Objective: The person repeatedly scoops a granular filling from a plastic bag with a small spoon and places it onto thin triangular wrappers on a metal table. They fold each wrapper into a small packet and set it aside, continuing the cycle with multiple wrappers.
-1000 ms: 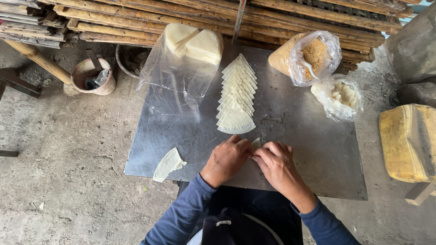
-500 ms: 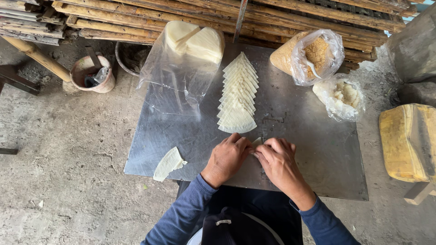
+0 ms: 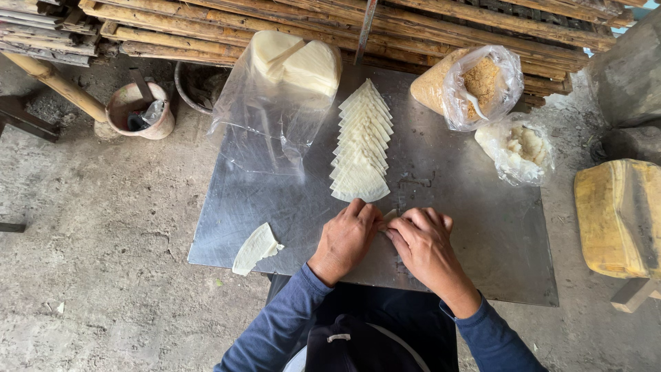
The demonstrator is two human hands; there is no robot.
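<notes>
Both hands rest together on the metal tabletop (image 3: pixel 468 227) near its front edge. My left hand (image 3: pixel 346 238) and my right hand (image 3: pixel 421 241) press down with curled fingers on a small pale dough piece (image 3: pixel 390 215), mostly hidden under the fingers. Just beyond the hands lies an overlapping row of folded pale dough triangles (image 3: pixel 361 148), running away from me. A clear plastic bag (image 3: pixel 279 96) holds round dough sheets at the far left of the table.
A loose dough scrap (image 3: pixel 255 249) lies at the table's front left. Two bags, one of brown crumbs (image 3: pixel 475 83) and one of white filling (image 3: pixel 520 148), sit far right. A bucket (image 3: pixel 141 110) stands on the floor left, a yellow container (image 3: pixel 620 217) right, and stacked wood poles (image 3: pixel 413 21) behind.
The hands stayed in the same spot, fingers shifting slightly over the dough piece. The view has drifted a little.
</notes>
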